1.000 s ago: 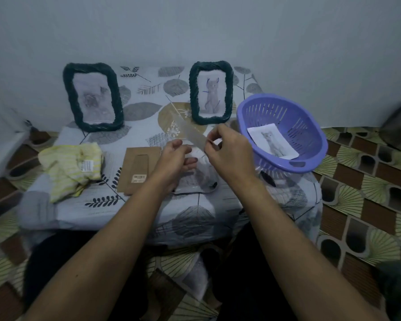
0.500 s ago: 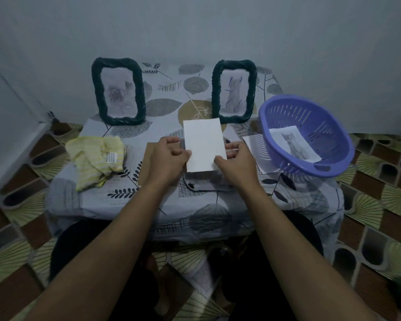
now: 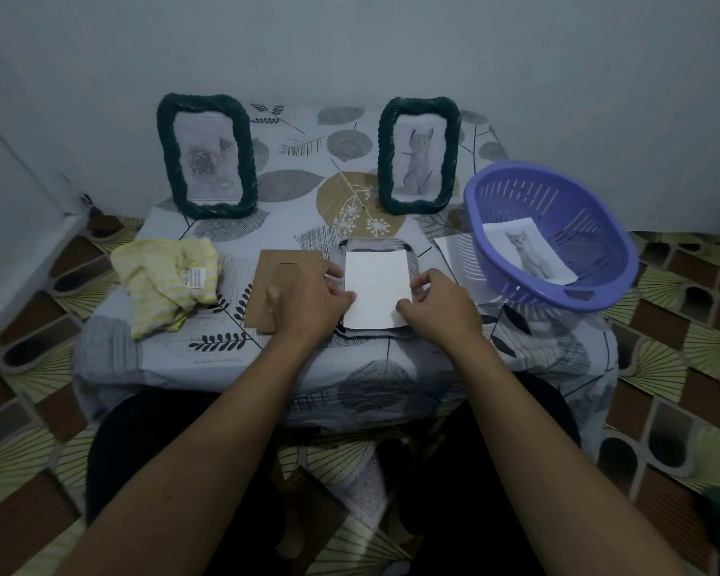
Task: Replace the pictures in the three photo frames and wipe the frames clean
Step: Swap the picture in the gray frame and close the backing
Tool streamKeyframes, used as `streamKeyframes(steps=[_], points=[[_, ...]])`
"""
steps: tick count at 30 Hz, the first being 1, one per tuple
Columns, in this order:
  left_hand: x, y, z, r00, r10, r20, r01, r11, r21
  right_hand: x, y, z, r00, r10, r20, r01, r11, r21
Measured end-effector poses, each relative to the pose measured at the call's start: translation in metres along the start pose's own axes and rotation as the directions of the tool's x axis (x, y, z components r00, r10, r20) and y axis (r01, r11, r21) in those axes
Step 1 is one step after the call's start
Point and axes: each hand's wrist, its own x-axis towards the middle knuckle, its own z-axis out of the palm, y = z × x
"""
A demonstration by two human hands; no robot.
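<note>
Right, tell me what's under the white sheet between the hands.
A dark frame lies flat under the white sheet; its rim shows beyond the top and bottom edges. Its middle is covered, so its contents cannot be seen.

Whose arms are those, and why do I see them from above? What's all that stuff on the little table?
There is no machine: a person wears a camera on the head, so you look down along both arms. The left hand and right hand hold a white sheet by its edges over a flat frame on the table. Beside it lie a brown backing card and a yellow cloth. At the back stand the left green frame and the right green frame. The purple basket holds a cat picture.
</note>
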Motion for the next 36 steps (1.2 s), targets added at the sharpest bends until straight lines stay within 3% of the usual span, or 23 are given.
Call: streamKeyframes(steps=[9, 31, 36], points=[[0.0042, -0.0068, 0.0002, 0.998, 0.06, -0.03, -0.056, 0.991, 0.119, -0.0023, 0.0014, 0.0011, 0.998, -0.057, -0.012, 0.054, 0.982, -0.179], [0.0092, -0.0111, 0.0077, 1.0, 0.008, -0.016, -0.006, 0.993, 0.116, 0.0032, -0.0006, 0.0046, 0.999, -0.05, 0.005, 0.05, 0.979, -0.199], [0.0031, -0.0017, 0.003, 0.998, 0.023, -0.064, -0.008, 0.974, 0.227, 0.0029, -0.0008, 0.0044, 0.999, -0.04, 0.008, 0.041, 0.981, -0.191]])
